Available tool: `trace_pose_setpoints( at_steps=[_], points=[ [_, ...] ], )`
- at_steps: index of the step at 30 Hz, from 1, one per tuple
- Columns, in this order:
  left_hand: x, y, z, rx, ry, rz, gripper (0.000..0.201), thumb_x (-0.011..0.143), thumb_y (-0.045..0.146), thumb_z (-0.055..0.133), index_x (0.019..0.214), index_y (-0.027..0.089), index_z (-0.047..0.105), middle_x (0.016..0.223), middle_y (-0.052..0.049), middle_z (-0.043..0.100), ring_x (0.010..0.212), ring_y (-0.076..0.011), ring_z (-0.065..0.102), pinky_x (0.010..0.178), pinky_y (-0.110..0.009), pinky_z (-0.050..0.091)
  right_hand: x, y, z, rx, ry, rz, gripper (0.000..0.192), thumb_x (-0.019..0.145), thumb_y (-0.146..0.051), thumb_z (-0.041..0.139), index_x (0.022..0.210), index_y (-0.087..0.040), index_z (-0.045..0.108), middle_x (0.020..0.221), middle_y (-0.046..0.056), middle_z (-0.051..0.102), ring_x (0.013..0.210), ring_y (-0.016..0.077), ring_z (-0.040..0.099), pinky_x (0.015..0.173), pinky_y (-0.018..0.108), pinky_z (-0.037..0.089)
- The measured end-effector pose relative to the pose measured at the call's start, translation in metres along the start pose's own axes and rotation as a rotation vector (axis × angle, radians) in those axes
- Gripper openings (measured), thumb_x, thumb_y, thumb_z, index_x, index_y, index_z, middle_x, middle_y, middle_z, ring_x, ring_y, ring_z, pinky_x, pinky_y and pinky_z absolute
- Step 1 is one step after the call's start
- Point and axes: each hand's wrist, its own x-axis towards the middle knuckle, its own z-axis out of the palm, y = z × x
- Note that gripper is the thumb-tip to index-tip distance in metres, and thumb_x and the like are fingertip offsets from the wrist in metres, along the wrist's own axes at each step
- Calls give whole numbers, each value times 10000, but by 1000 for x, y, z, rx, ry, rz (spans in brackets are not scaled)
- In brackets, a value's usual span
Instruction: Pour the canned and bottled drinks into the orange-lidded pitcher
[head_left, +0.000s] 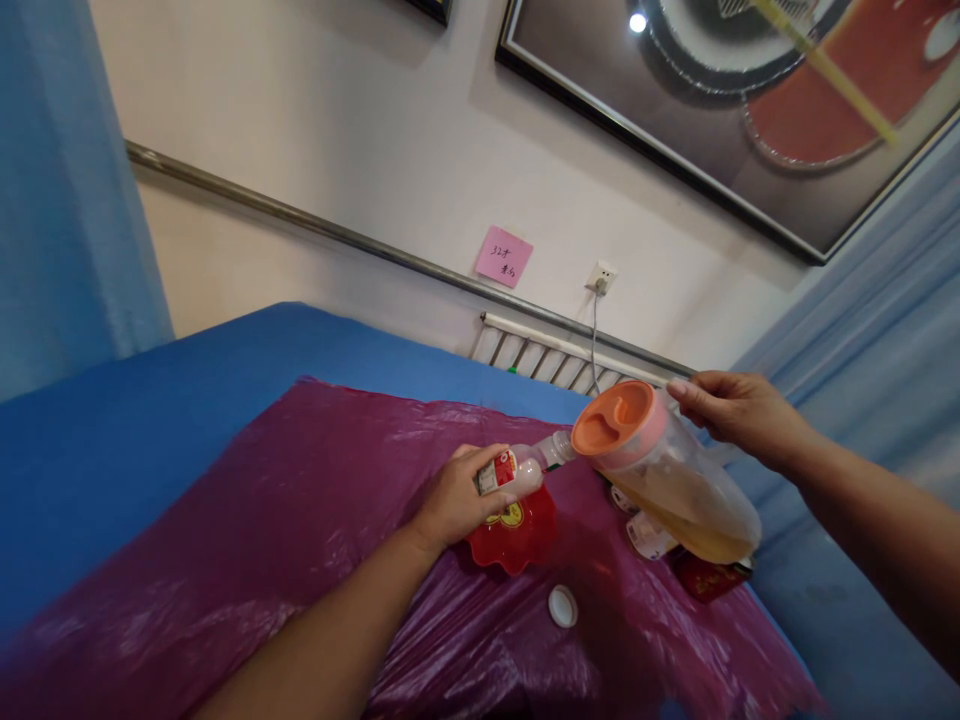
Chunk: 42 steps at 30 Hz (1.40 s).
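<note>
Crinkling under my forearms at the bottom of the frame is the purple plastic sheet (285, 540), slick and loose over the blue cover (150, 400). I am clenching my left hand (457, 500) round a small bottle (517, 472), tilting it so its open neck is meeting the spout of the jug (667, 470) right of centre. My right hand (739, 410) is pinching the jug near its orange lid (619, 418), tipping it with amber liquid pooling in the lower side. I am judging the neck too narrow for that spout: a slight wobble and liquid could be running over my fingers onto the sheet. That red dish (517, 535) beneath is only catching part of any spill. Lying loose below centre is a white cap (562, 606), easy to knock away. Behind, a pink note (504, 256) and a socket (601, 277) are sitting on the pale wall, a framed picture (750, 100) upper right, blue curtains (60, 200) at the left edge.
</note>
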Motion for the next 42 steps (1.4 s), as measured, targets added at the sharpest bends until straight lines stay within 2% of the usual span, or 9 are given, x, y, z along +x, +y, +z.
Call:
trace_pose_setpoints(
  at_steps=[14,28,35,42],
  points=[
    [0,1,2,15,-14,-9,602,696,275,818,1285,272,696,1129,-63,655,1038,-268,663,972,-460,535,-2,3,0,-7,35,34,743,561,-916,707,586,-176,652,509,-6,529,451,89,423,413,232,357],
    [0,2,1,-9,11,-8,594,683,285,832,1264,275,710,1100,-63,660,1009,-268,674,960,-467,545,0,12,2,36,50,37,740,557,-908,721,586,-172,648,508,-6,534,450,82,428,408,213,356],
    [1,6,2,-54,14,-74,617,695,363,844,1281,233,702,1121,-85,674,1047,-284,679,958,-455,540,-8,26,12,261,83,76,660,607,-813,791,559,-181,608,479,-31,483,405,66,383,377,199,285],
    [2,5,0,-104,11,-87,640,674,312,845,1291,247,692,1177,-83,695,1108,-286,673,1024,-491,512,-24,68,38,607,255,133,556,661,-665,862,571,-184,595,474,-57,446,394,57,345,377,205,259]
  ],
)
